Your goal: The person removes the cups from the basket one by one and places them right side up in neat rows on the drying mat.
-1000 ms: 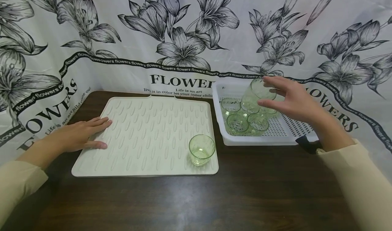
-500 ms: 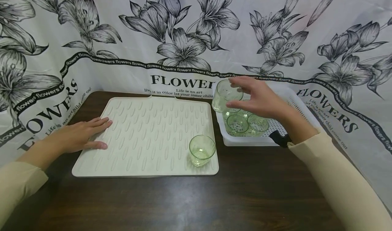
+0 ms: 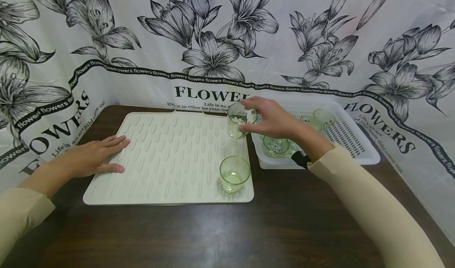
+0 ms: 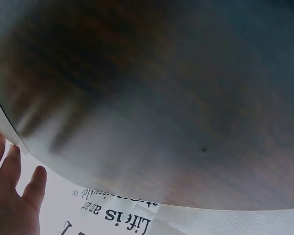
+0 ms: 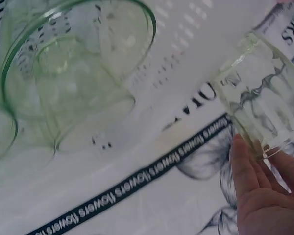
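My right hand (image 3: 270, 118) grips a pale green drinking glass (image 3: 234, 122) near its rim, over the back right corner of the white ridged drying mat (image 3: 160, 157). In the right wrist view the same glass (image 5: 264, 98) shows between thumb and fingers. A second green glass (image 3: 234, 175) stands upright on the mat's front right corner. My left hand (image 3: 94, 155) rests flat, fingers straight, on the mat's left edge. Several more green glasses (image 3: 276, 143) sit in the white perforated basket (image 3: 369, 157), partly hidden by my right forearm.
The mat and basket lie side by side on a dark wooden table (image 3: 213, 236). A white cloth (image 3: 149, 90) with black flower prints hangs behind them and along both sides.
My right hand has carried the glass leftward from above the basket to the mat's back right corner. The left hand and the glass on the mat have stayed put.
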{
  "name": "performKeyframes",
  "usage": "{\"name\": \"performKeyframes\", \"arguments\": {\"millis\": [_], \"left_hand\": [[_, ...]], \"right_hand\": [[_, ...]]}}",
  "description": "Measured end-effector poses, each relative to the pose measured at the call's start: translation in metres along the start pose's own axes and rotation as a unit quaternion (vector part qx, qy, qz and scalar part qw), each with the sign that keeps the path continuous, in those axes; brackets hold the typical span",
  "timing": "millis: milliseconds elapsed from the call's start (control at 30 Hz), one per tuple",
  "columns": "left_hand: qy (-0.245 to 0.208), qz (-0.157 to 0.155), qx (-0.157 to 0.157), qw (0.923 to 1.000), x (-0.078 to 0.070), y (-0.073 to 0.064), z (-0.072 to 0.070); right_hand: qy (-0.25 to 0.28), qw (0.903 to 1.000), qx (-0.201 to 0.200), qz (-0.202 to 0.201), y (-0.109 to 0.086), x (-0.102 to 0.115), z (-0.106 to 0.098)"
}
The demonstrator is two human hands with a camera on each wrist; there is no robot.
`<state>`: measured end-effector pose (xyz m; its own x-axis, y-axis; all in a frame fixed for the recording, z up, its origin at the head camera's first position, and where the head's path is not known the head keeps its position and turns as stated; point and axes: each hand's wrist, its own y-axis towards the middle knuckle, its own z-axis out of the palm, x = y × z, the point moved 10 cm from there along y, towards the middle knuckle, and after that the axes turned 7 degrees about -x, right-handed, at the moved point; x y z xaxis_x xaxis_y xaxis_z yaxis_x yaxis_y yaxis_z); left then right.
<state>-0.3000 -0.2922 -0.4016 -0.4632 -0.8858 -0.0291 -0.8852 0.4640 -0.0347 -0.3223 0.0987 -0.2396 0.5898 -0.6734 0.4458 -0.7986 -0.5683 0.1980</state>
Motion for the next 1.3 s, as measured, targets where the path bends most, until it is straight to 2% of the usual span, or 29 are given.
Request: {"name": "performKeyframes", "arguments": {"millis": [367,667,900,1300], "left_hand": [[-0.015,-0.005,0.002,0.9999,0.001,-0.001,0.0],[-0.029,-0.009,0.006,0.9995,0.001,-0.003,-0.002],[-0.03,-0.004,0.002,0.9995,-0.003,-0.002,-0.001],[-0.02,-0.005,0.002,0.9998,-0.003,-0.002,-0.003]], "right_hand": [[-0.058,0.9957,0.073,0.003,0.016,0.003,0.033],[-0.048,0.9909,0.126,0.001,0.024,0.004,0.051],[-0.019,0.9863,0.162,-0.023,0.026,0.005,0.061],[-0.034,0.9741,0.222,-0.024,0.028,0.001,0.078]]}}
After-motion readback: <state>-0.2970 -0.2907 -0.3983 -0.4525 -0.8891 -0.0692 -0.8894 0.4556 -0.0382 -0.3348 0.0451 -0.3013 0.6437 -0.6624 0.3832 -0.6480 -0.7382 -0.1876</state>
